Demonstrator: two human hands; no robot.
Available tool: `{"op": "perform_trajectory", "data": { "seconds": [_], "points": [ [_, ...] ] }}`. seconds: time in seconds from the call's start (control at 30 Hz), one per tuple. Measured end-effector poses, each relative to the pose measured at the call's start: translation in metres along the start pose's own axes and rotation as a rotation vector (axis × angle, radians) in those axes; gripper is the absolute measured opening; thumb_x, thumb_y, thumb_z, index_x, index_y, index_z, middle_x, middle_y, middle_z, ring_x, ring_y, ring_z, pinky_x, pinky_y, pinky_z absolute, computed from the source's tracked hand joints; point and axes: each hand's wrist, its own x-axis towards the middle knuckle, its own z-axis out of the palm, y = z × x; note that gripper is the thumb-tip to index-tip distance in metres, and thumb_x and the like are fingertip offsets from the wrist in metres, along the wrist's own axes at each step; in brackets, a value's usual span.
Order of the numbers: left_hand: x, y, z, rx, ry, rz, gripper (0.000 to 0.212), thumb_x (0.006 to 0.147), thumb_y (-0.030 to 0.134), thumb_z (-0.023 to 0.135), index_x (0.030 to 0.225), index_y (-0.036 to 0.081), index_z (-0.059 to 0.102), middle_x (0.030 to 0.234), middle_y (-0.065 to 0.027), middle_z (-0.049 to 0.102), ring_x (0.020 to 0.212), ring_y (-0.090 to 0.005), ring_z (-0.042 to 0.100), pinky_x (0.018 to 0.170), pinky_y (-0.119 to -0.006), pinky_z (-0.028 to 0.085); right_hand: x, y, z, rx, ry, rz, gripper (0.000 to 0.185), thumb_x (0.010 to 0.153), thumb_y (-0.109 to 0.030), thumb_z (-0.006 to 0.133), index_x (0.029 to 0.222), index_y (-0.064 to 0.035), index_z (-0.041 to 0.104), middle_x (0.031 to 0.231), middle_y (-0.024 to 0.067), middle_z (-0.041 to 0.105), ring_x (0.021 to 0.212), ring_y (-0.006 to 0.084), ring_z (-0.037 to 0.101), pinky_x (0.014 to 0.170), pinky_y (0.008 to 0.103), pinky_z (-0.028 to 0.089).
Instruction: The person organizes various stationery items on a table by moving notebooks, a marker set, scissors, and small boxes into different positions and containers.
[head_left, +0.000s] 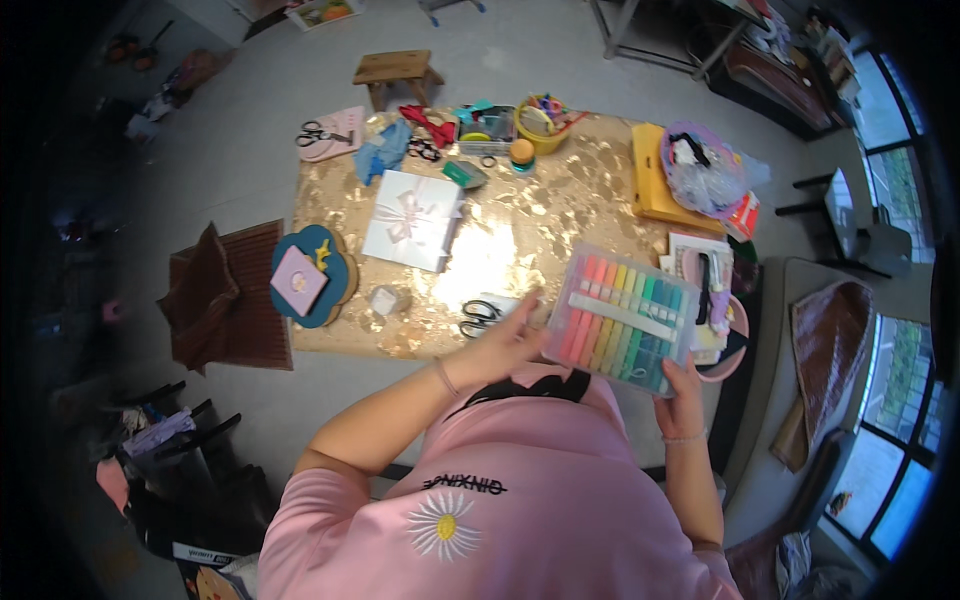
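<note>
A clear plastic marker case (624, 319) is held up over the table's near right part, tilted. Through its lid a row of markers shows, running from pink through yellow and green to blue, under a pale strip. My right hand (681, 386) grips the lower right corner, thumb on the front. At the opposite side, my left hand (511, 343) holds the left edge, with some fingertips hidden by the case. Black-handled scissors (478, 319) lie on the table just beyond my left hand. A white gift box (413, 219) with a ribbon bow rests farther off.
The gold-patterned table (577, 187) bears a yellow basket (541, 139), a yellow box (651, 184), a purple basket (701, 166) and a blue flower-shaped box (343, 277). A small jar (385, 300) stands near the front edge. A sofa (772, 360) is at right, a wooden stool (394, 69) beyond.
</note>
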Motion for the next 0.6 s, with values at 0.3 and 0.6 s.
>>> {"op": "perform_trajectory", "data": {
  "seconds": [0.3,0.6],
  "points": [
    [0.037,-0.046,-0.045,0.383,0.446,0.033,0.045,0.086,0.019,0.06,0.125,0.002,0.046,0.113,-0.0102,0.056,0.093,-0.018,0.058,0.079,-0.027,0.047,0.028,-0.004,-0.04,-0.298,0.355,-0.253,0.07,0.08,-0.001,0.061,0.14,-0.0017,0.025,0.129,0.0098,0.045,0.115,0.0189,0.046,0.097,0.0313,0.036],
    [0.086,0.021,0.016,0.856,0.325,0.729,0.033,0.069,0.015,0.069,0.099,0.006,0.057,0.095,-0.011,0.054,0.092,-0.0296,0.051,0.081,-0.039,0.042,0.06,0.019,0.009,-0.331,-0.043,-0.091,0.082,0.072,-0.005,0.062,0.143,-0.0019,0.02,0.137,0.009,0.037,0.122,0.0196,0.038,0.101,0.0295,0.03]
  ]
}}
